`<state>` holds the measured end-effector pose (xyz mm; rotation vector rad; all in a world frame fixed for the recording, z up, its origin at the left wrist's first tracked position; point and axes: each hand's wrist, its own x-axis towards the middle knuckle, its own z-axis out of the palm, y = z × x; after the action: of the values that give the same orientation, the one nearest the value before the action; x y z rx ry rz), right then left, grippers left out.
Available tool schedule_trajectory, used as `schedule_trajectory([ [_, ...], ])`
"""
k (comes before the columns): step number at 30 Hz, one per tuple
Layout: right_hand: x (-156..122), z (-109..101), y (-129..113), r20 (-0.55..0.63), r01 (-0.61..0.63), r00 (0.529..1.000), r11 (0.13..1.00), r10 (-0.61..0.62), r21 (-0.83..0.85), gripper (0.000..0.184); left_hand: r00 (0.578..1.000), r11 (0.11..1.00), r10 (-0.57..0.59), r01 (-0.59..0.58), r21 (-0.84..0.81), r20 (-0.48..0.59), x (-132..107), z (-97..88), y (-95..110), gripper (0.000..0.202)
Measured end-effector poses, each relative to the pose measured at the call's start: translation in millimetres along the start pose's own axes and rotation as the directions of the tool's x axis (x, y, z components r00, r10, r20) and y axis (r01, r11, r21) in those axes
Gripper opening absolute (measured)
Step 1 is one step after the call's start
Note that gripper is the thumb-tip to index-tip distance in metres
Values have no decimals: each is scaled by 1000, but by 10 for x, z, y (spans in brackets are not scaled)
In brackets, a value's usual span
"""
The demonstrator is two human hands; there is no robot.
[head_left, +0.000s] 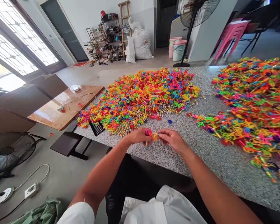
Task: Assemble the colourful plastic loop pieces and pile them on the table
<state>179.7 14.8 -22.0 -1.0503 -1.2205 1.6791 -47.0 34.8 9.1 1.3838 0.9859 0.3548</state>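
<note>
My left hand [140,136] is closed around a few small bright plastic pieces, with a pink looped piece [148,133] showing at its fingers. A green-tipped bit sticks out below them. Between the two hands is a small orange-yellow piece [155,136]. My right hand [173,140] pinches its right end with thumb and fingertips. Both hands are just above the near edge of the speckled stone table [161,155]. Right beyond them lies a large heap of colourful plastic pieces [140,96], several with patterned tube stems. A blue oval piece [170,121] lies alone on the tabletop.
A second heap of similar pieces [259,102] covers the table's right side. A black slotted tray [96,128] sits at the left edge. Further left are a wooden table [84,93], a cardboard box [9,109] and a floor fan [8,152]. A standing fan [189,37] is behind the table.
</note>
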Motion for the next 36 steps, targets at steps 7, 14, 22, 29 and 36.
schedule_trajectory([
  [7,2,-25,135,-57,46,997,975,-59,-217,20,993,996,86,-88,-31,-78,13,22,-68,33],
  [14,-47,95,110,-218,79,976,954,-15,290,28,993,990,86,-94,-105,-84,14,130,-47,43],
  [22,-158,185,194,-148,29,989,925,30,379,36,991,972,100,-116,-203,-88,57,225,-41,42],
  [29,-185,153,267,-125,43,992,915,8,400,34,996,974,80,-86,-211,-37,61,238,-66,43],
  [36,-210,60,290,-112,79,993,949,-47,305,35,997,984,44,-55,-168,-67,85,296,-77,34],
])
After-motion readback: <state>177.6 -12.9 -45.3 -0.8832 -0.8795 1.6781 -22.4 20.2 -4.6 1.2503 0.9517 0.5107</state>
